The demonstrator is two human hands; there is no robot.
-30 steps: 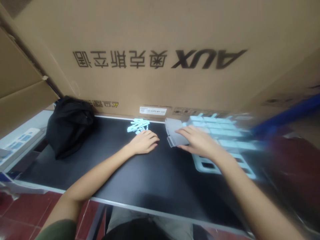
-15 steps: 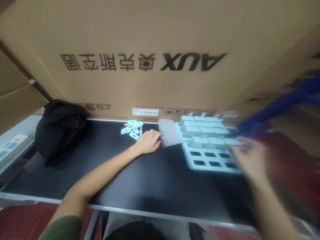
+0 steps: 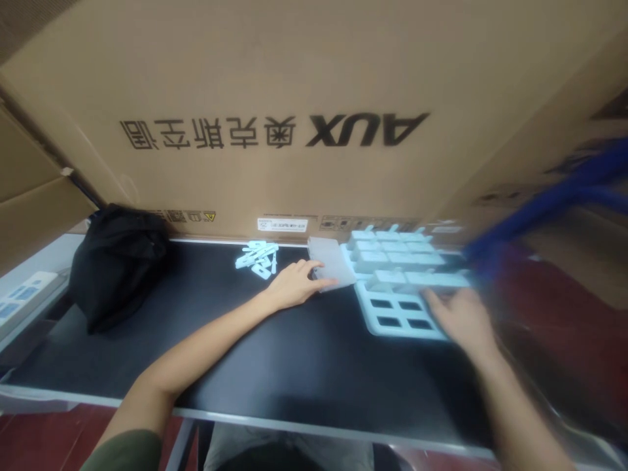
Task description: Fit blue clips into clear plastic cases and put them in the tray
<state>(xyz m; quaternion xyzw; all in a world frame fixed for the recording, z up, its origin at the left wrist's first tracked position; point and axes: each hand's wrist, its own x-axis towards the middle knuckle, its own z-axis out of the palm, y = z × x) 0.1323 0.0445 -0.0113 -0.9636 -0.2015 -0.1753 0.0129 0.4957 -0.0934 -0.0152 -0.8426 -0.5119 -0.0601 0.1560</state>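
My left hand (image 3: 297, 284) reaches over the table with thumb and index finger apart, at the left edge of a translucent whitish flat piece (image 3: 334, 258). The two fingers overlap that piece, which adjoins a light-blue frame (image 3: 370, 314) with rectangular holes. Light-blue block-shaped ice-pop moulds (image 3: 375, 261) sit in rows in the frame, with small tabs showing at the back row. At the front row's right part is my right hand (image 3: 464, 317), blurred, thumb toward the blocks; its fingers are partly hidden. Several light-blue flat sticks (image 3: 258, 256) lie in a pile left of my left hand.
A large cardboard box (image 3: 220, 176) walls off the back of the black table (image 3: 275, 360). On the left are a black cloth bag (image 3: 115, 268) and a white power strip (image 3: 27, 297). A blue bar (image 3: 549, 203) slants in from the right.
My left hand has moved onto the translucent piece, opening its thumb and index finger. My right hand has shifted left along the front row of moulds. The view has tilted slightly.
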